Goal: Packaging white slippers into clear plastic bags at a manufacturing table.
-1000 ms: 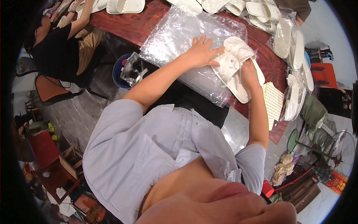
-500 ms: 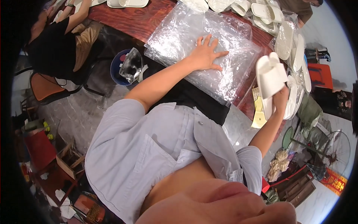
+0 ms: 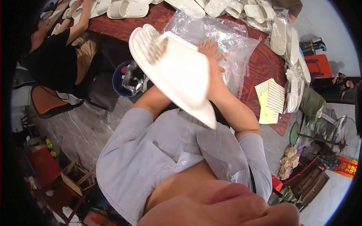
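A pair of white slippers (image 3: 177, 71), pressed together, is raised close to the camera, soles toward me. My right hand (image 3: 210, 51) grips their far edge, fingers showing above them. My left forearm (image 3: 151, 103) runs up behind the slippers, and that hand is hidden. Under the slippers, a stack of clear plastic bags (image 3: 235, 39) lies on the dark red table (image 3: 264, 69).
More white slippers (image 3: 260, 17) lie along the table's far and right edges. Yellow and white sticker sheets (image 3: 271, 98) sit near the right corner. A person in black (image 3: 56, 60) works at the left by an orange chair (image 3: 49, 103). A blue bucket (image 3: 120, 81) stands below the table.
My right hand has swung the slippers from the right side up and left, in front of the camera. My left hand, flat on the bags before, is now covered by them.
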The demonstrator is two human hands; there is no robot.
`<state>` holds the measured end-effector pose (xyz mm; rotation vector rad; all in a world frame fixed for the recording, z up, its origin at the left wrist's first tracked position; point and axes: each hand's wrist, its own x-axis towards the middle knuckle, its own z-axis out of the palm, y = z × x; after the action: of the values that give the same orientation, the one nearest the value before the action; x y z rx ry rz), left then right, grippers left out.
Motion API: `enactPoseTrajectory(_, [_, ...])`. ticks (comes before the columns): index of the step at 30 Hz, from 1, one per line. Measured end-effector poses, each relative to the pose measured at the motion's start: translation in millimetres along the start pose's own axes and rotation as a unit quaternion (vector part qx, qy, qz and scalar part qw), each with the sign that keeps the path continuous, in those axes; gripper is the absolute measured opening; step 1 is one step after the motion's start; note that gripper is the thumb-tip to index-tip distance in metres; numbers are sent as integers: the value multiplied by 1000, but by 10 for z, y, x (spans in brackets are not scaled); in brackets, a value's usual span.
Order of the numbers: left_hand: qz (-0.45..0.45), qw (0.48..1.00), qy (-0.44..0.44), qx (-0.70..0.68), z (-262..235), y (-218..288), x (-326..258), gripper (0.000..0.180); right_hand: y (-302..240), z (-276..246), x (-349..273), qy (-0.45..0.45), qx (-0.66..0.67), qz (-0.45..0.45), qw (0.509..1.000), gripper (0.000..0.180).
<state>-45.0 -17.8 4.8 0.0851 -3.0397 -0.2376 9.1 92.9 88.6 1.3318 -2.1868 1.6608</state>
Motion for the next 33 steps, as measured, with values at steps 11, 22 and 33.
enactPoseTrajectory(11, [29,993,82,-74,170,-168,-33,68,1189,-422,688,-39,-445,156,881,26])
enactPoseTrajectory(22, [-41,989,15,138,-188,-223,-267,56,1562,-553,527,-85,-330,120,933,33])
enactPoseTrajectory(33, [-39,988,144,35,-803,-669,-786,50,773,-657,170,-20,-272,20,962,18])
